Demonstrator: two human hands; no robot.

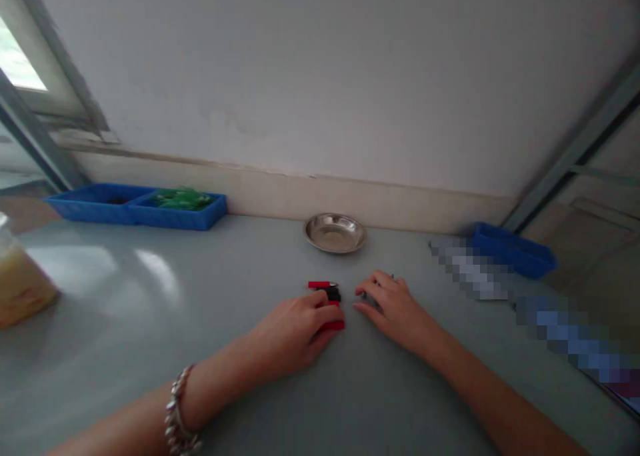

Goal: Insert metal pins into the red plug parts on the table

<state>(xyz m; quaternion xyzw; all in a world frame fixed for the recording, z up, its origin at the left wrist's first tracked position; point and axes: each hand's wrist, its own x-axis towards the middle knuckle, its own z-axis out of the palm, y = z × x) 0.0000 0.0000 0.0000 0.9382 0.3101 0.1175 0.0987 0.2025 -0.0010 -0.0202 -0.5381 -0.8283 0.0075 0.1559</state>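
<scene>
The left hand [300,326] rests on the bench [200,323], fingers curled over a red-and-black part [331,296]. The right hand [393,306] lies flat just beside it, below a steel dish [335,233].

1 head camera looks forward and down, near the table [150,323].

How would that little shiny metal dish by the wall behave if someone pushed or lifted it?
The metal dish looks thin and shallow, so it is probably light and stiff. Its wide, low shape suggests it would slide on the smooth grey table rather than tip. Its polished rim may feel a bit slippery. It appears to hold nothing, and neither hand touches it.
</scene>
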